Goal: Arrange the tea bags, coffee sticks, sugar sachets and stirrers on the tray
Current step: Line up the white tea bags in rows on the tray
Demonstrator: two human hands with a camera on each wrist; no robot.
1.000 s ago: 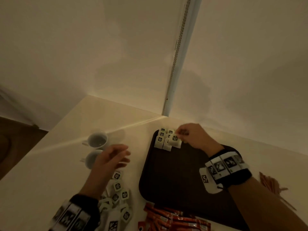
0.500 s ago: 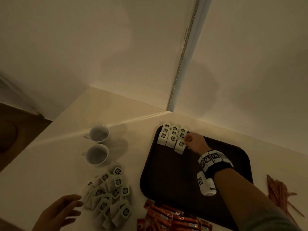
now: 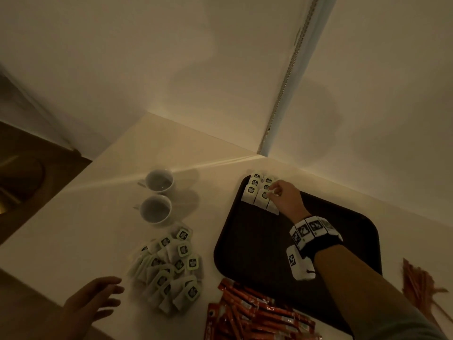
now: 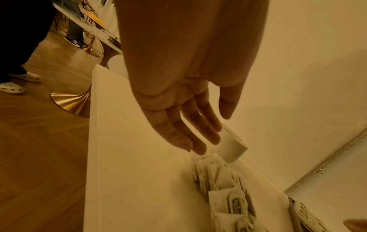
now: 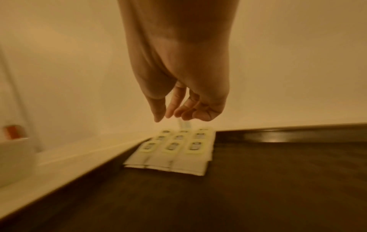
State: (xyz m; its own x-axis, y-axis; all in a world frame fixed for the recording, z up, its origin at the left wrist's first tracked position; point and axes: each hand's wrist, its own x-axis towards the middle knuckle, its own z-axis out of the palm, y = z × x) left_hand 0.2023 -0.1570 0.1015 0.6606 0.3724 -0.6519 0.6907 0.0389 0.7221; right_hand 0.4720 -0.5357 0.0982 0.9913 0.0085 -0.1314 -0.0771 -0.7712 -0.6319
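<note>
A dark brown tray (image 3: 257, 246) (image 5: 258, 180) lies on the pale table. Several tea bags (image 3: 252, 192) (image 5: 174, 147) sit in neat overlapping rows in its far left corner. My right hand (image 3: 272, 191) (image 5: 168, 117) hovers just over the back rows, fingers loosely curled, holding nothing that I can see. A loose pile of tea bags (image 3: 171, 263) (image 4: 224, 180) lies left of the tray. My left hand (image 3: 115, 290) (image 4: 208, 138) is open above the pile's near-left end, fingers straight. Red coffee sticks (image 3: 257, 312) lie at the tray's near edge, and stirrers (image 3: 419, 283) lie to its right.
Two white cups (image 3: 159, 180) (image 3: 156, 209) stand left of the tray, beyond the tea bag pile. The table sits in a wall corner, close behind the tray. Its left edge drops to a wooden floor (image 4: 39, 141).
My left hand drew back from the cups to the table's near edge. My right hand set a tea bag into the rows and now hovers over them.
</note>
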